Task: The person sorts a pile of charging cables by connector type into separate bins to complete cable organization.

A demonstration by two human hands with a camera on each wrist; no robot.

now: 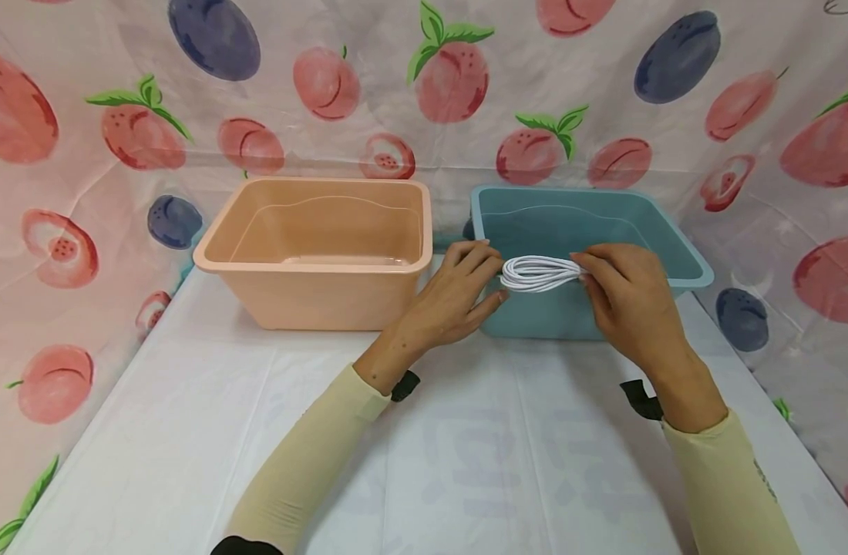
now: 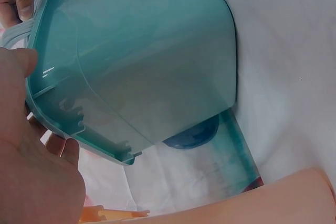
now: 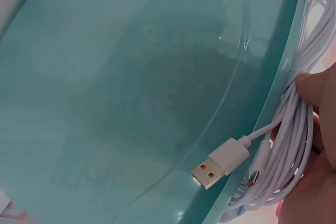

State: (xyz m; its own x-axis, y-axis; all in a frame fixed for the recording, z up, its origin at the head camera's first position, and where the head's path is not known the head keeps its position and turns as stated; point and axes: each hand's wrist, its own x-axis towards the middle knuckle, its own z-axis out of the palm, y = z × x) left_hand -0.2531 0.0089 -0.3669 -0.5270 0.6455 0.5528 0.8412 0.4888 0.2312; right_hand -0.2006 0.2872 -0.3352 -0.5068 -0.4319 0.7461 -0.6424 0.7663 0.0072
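My right hand (image 1: 632, 301) pinches a coiled white USB cable (image 1: 540, 274) at its right end, over the front rim of the teal bin (image 1: 545, 316). In the right wrist view, the USB plug (image 3: 221, 163) hangs off the coil against the bin's front wall, with a smaller plug (image 3: 255, 174) beside it. My left hand (image 1: 446, 301) is at the bin's near left corner, fingers fairly straight and thumb spread apart, right by the coil's left end. In the left wrist view its thumb touches the rim, and its fingers (image 2: 71, 150) are partly hidden behind the corner.
An empty peach bin (image 1: 313, 301) stands left of the teal one, with my left forearm in front of its right side. Both bins sit on a white-covered table (image 1: 452, 462). A fruit-print sheet (image 1: 368, 85) hangs behind and along both sides.
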